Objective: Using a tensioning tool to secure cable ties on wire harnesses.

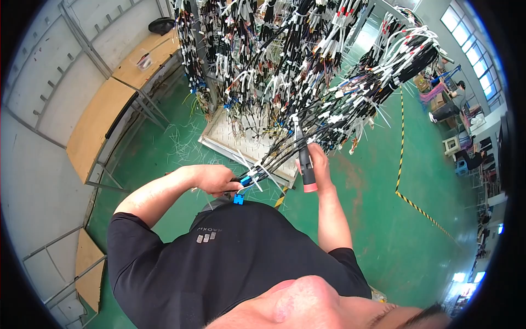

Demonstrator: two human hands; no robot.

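My left hand (215, 180) is closed around the end of a bundle of black cables (278, 158), just in front of my body. Blue connectors (239, 199) stick out beside its fingers, and white cable ties (256, 183) with loose tails cross the bundle there. To the right, my right hand (320, 166) grips a cable tie gun (308, 172) with a dark body and a reddish handle end. The gun's narrow nose points up and away from me, over the cables. Whether the nose touches a tie, I cannot tell.
Dense wire harnesses (274, 60) hang ahead above a white tray (219, 137); a thick bunch (394, 66) reaches to the right. Wooden tables (98, 129) line the left wall. Tie offcuts litter the green floor (361, 219). A seated person (453, 102) is far right.
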